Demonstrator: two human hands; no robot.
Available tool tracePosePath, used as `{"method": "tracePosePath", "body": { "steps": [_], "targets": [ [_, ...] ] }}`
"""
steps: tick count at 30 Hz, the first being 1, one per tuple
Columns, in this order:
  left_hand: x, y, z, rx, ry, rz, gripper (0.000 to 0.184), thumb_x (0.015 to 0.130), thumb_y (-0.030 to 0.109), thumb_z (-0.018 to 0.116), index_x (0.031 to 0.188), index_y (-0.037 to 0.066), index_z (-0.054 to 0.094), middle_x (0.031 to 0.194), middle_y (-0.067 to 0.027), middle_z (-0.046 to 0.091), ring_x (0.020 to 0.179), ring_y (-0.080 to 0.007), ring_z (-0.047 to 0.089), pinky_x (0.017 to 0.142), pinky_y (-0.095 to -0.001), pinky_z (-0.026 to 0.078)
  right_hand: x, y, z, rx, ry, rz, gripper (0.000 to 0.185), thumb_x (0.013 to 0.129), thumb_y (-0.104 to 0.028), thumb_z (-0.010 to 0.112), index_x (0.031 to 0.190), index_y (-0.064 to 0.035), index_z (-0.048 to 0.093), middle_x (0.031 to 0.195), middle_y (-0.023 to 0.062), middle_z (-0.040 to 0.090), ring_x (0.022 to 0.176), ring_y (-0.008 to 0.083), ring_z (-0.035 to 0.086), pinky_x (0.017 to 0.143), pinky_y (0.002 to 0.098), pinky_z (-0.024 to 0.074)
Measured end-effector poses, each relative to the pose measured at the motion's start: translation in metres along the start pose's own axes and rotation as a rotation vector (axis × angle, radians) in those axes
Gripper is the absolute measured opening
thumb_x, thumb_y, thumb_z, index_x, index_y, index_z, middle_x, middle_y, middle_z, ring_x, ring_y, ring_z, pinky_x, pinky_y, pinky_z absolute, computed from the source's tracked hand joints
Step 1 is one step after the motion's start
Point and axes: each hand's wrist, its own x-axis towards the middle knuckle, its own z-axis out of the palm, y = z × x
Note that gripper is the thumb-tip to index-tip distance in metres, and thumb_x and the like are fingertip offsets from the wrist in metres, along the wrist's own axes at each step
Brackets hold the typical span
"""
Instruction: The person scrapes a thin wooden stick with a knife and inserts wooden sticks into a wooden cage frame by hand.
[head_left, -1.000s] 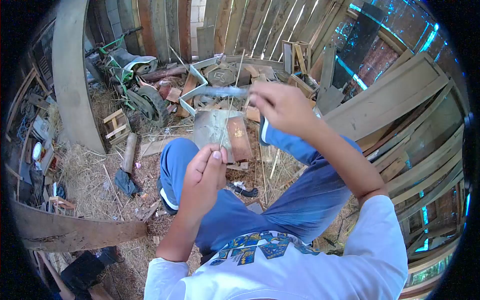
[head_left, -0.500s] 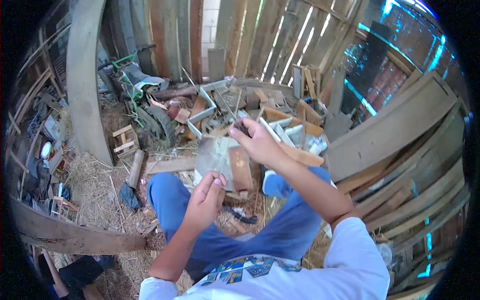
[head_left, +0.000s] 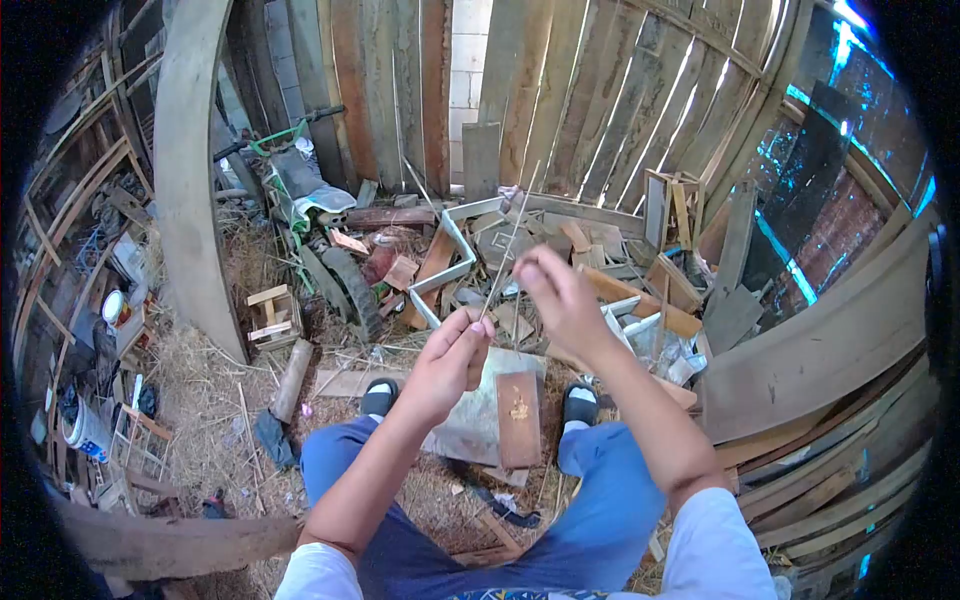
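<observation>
Pinched in my left hand (head_left: 455, 358) is a thin pale stick (head_left: 511, 240) that points up and away from me. My right hand (head_left: 553, 290) is just right of the stick, its fingers curled together; what they hold, if anything, is too small to make out. Below my hands a grey board (head_left: 465, 418) lies on the ground, with a reddish-brown wood block (head_left: 519, 420) on top that carries a small pile of light shavings.
A green motorbike (head_left: 305, 195) leans at the back left. Wood scraps and a pale angled frame (head_left: 462, 262) lie ahead. A large board (head_left: 815, 355) rises at the right, and a curved plank (head_left: 190, 190) stands at the left. Straw covers the ground.
The view has tilted up and shifted left. My right hand, earlier at a blurred long thing and then at a thin dark one, is now beside the stick. My left hand keeps its pinch.
</observation>
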Motion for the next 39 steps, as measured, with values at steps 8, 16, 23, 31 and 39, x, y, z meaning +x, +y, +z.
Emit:
{"method": "tracePosePath", "body": {
  "steps": [8, 16, 23, 31, 39],
  "targets": [
    [0.02, -0.012, -0.022, 0.198, 0.135, 0.219, 0.016, 0.113, 0.02, 0.046, 0.109, 0.009, 0.056, 0.069, 0.0095, 0.04, 0.054, -0.0011, 0.03, 0.048, -0.0233, 0.022, 0.004, 0.028, 0.022, -0.46, -0.205, -0.274, 0.029, 0.103, -0.03, 0.064, 0.096, -0.0024, 0.066, 0.086, 0.014, 0.065, 0.082, 0.0367, 0.067, 0.071, 0.043, 0.0518],
    [0.019, -0.008, -0.025, 0.362, 0.163, 0.272, 0.019, 0.108, 0.012, 0.054, 0.112, -0.001, 0.068, 0.088, -0.002, 0.066, 0.082, -0.009, 0.057, 0.074, -0.0289, 0.048, -0.001, 0.036, 0.023, -0.462, -0.168, -0.294, 0.034, 0.095, -0.039, 0.071, 0.092, -0.0063, 0.066, 0.083, 0.0114, 0.065, 0.076, 0.0349, 0.067, 0.064, 0.0428, 0.0517],
    [0.022, -0.01, -0.026, 0.358, 0.181, 0.233, 0.018, 0.112, 0.016, 0.049, 0.104, 0.007, 0.063, 0.083, 0.0085, 0.047, 0.072, -0.0007, 0.038, 0.063, -0.0217, 0.031, 0.004, 0.041, 0.028, -0.518, -0.091, -0.342, 0.031, 0.095, -0.036, 0.074, 0.092, -0.006, 0.068, 0.082, 0.0114, 0.066, 0.073, 0.0336, 0.068, 0.062, 0.0417, 0.0522],
    [0.017, -0.018, -0.017, 0.304, 0.153, 0.231, 0.019, 0.112, 0.017, 0.048, 0.104, 0.006, 0.061, 0.085, 0.0087, 0.048, 0.075, -0.0014, 0.039, 0.065, -0.0222, 0.033, 0.003, 0.035, 0.016, -0.522, -0.008, -0.301, 0.035, 0.1, -0.036, 0.07, 0.09, -0.0022, 0.069, 0.08, 0.0133, 0.067, 0.071, 0.0322, 0.068, 0.062, 0.0385, 0.0514],
    [0.025, -0.028, -0.024, 0.26, 0.177, 0.258, 0.02, 0.109, 0.013, 0.053, 0.108, 0.0, 0.067, 0.092, -0.0008, 0.066, 0.086, -0.0071, 0.057, 0.076, -0.0262, 0.047, -0.003, 0.034, 0.022, -0.606, -0.134, -0.305, 0.029, 0.094, -0.037, 0.074, 0.089, -0.0092, 0.069, 0.078, 0.0112, 0.065, 0.069, 0.0332, 0.067, 0.06, 0.0439, 0.0516]
  ]
}}
